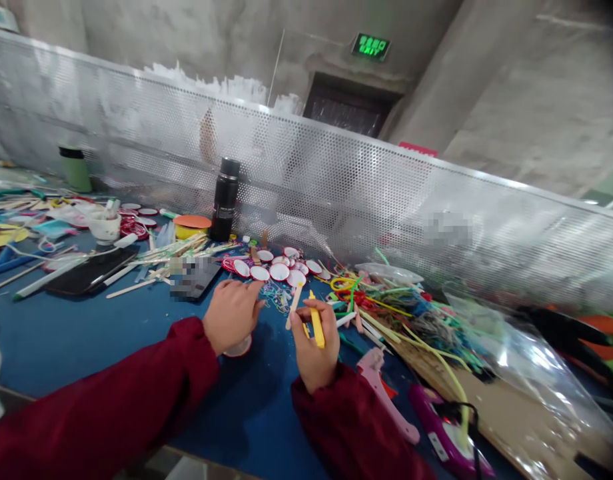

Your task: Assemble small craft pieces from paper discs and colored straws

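My right hand is closed around a yellow marker, its tip pointing up and away. The same fingers pinch a flat wooden craft stick with a yellow end. My left hand reaches forward with index finger and thumb apart; nothing shows in it, though its other fingers are partly hidden. Just beyond its fingertip lies a cluster of round white pieces with red rims, like bottle caps. Another white round piece sits on the table below my left wrist, partly covered by it.
On the blue table, a black bottle stands at the back before a perforated metal screen. A phone and loose sticks lie left. At right are tangled cords, a pink glue gun and a purple device.
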The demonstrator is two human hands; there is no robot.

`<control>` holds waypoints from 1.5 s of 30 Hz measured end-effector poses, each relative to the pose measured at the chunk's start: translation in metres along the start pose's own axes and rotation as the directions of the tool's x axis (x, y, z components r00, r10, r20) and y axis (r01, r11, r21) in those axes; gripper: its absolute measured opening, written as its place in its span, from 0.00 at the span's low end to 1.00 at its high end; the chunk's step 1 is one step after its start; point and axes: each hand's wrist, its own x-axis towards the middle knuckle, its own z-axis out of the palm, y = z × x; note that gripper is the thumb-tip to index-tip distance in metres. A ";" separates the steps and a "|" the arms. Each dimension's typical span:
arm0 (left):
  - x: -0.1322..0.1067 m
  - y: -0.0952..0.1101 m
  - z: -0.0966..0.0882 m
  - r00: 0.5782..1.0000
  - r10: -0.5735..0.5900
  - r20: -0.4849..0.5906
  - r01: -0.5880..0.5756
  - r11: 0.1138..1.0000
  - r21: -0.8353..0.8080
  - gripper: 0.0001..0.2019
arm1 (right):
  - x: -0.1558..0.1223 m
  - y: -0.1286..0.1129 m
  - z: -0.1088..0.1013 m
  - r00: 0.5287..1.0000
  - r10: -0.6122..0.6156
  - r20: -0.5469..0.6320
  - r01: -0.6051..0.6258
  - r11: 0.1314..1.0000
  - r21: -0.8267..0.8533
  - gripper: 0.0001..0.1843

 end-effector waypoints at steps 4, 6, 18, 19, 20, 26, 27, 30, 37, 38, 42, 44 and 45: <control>0.004 -0.012 0.007 0.993 -0.041 -0.113 0.049 0.997 0.067 0.24 | 0.000 0.005 0.002 1.000 0.009 0.016 -0.009 1.000 -0.011 0.13; 0.005 -0.010 0.011 0.995 0.064 -0.071 -0.069 0.995 -0.070 0.19 | -0.001 0.008 0.003 0.999 0.024 0.035 -0.023 1.000 -0.018 0.14; -0.007 0.021 0.026 0.992 -0.101 0.078 0.123 0.589 -0.799 0.08 | -0.003 0.016 0.000 0.978 0.116 0.171 -0.124 0.992 0.037 0.16; -0.006 0.021 0.028 0.988 -0.126 0.094 0.149 0.563 -0.813 0.07 | -0.003 0.016 0.001 0.977 0.118 0.176 -0.128 0.991 0.046 0.17; -0.006 0.020 0.030 0.983 -0.147 0.106 0.170 0.541 -0.824 0.07 | -0.003 0.015 0.001 0.977 0.116 0.180 -0.127 0.991 0.050 0.17; -0.003 0.018 0.033 0.976 -0.161 0.145 0.199 0.408 -0.891 0.10 | -0.004 0.008 0.001 0.979 0.016 0.201 -0.015 1.000 -0.003 0.16; -0.002 0.018 0.032 0.975 -0.162 0.150 0.203 0.400 -0.894 0.12 | -0.004 0.006 0.000 0.981 -0.003 0.194 0.004 1.000 -0.003 0.14; -0.002 0.016 0.031 0.977 -0.153 0.147 0.197 0.401 -0.895 0.13 | -0.004 0.004 -0.002 0.989 -0.045 0.139 0.036 0.997 0.061 0.15; -0.008 0.014 0.039 0.981 -0.050 0.185 0.191 0.327 -0.925 0.12 | -0.003 0.000 -0.009 0.980 -0.145 0.134 0.152 0.987 -0.044 0.17; -0.008 0.014 0.040 0.980 -0.040 0.195 0.197 0.325 -0.925 0.12 | -0.003 -0.001 -0.009 0.982 -0.146 0.119 0.155 0.985 -0.071 0.16; -0.009 0.015 0.040 0.973 -0.012 0.232 0.221 0.349 -0.911 0.13 | -0.003 -0.004 -0.009 0.979 -0.192 0.067 0.201 0.962 -0.182 0.09; -0.010 0.016 0.039 0.969 -0.011 0.248 0.234 0.370 -0.899 0.13 | -0.002 -0.006 -0.008 0.965 -0.256 0.057 0.262 0.935 -0.240 0.04; -0.010 0.016 0.039 0.967 -0.009 0.253 0.237 0.381 -0.894 0.14 | -0.002 -0.007 -0.008 0.956 -0.287 0.052 0.291 0.921 -0.261 0.03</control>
